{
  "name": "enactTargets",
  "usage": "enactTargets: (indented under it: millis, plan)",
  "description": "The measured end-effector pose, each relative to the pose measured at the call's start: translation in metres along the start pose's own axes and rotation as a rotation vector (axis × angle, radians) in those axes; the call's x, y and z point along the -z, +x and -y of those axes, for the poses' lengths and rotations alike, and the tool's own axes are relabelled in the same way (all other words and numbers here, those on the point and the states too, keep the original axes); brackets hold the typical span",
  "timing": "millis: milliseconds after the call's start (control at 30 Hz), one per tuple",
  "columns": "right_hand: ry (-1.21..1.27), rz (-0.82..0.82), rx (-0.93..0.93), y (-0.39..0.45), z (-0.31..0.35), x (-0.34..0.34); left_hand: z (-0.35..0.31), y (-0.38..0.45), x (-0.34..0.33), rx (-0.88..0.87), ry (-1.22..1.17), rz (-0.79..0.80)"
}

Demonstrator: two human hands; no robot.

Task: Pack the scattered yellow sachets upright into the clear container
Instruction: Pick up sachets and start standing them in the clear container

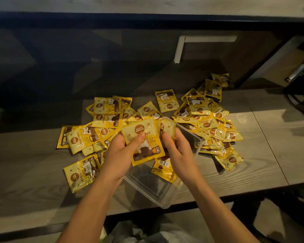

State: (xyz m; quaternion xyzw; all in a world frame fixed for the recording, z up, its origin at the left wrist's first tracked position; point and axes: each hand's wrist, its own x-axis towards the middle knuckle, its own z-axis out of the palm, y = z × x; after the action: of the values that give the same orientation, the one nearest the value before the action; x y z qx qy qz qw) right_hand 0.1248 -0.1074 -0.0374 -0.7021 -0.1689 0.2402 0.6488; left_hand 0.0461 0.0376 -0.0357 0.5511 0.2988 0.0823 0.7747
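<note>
Several yellow sachets with brown cat prints lie scattered over the wooden table, one heap on the left (88, 137) and another on the right (211, 123). A clear rectangular container (158, 193) stands at the table's near edge, below my hands. My left hand (119, 155) grips a sachet (144, 137) by its left edge, thumb on its face. My right hand (175, 151) holds a second sachet (167, 127) just behind the first. Both sachets hang over the container. One more sachet (163, 170) leans inside the container by its right wall.
The wooden table (263, 155) ends in a dark front edge just below the container. A dark panel rises behind the sachets. A drawer with a metal handle (297, 71) is at the far right, with black cables (295, 102) beneath it.
</note>
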Motion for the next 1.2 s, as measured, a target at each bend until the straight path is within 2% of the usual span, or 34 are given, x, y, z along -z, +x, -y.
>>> enactTargets:
  millis: [167, 300, 400, 500, 600, 767, 933, 1100, 1200]
  plan:
    - [0.019, 0.087, -0.14, -0.003, -0.004, 0.002, -0.006, 0.003, -0.002, -0.016, 0.083, 0.068]
    - [0.096, 0.116, -0.28, -0.008, -0.013, 0.005, -0.001, 0.0, -0.014, -0.04, 0.045, 0.105]
    - [0.115, 0.15, -0.223, -0.012, -0.011, 0.008, 0.003, -0.003, -0.023, -0.116, 0.17, 0.048]
    - [0.032, 0.169, -0.114, -0.011, -0.012, 0.014, 0.007, -0.005, -0.027, -0.14, 0.328, -0.008]
    - [-0.082, 0.153, -0.05, -0.006, -0.011, 0.024, 0.006, -0.005, -0.03, -0.236, 0.383, -0.009]
    - [-0.298, 0.108, 0.024, 0.003, -0.015, 0.04, -0.001, 0.006, -0.029, -0.253, 0.576, 0.096]
    - [-0.509, 0.16, 0.094, 0.01, -0.015, 0.048, -0.008, 0.016, -0.025, -0.266, 0.744, 0.246]
    - [-0.58, 0.323, 0.071, 0.015, -0.008, 0.05, -0.001, 0.013, -0.021, -0.353, 0.796, 0.146]
    - [-0.574, 0.337, 0.036, 0.021, -0.005, 0.056, 0.001, 0.008, -0.014, -0.357, 0.785, 0.053]
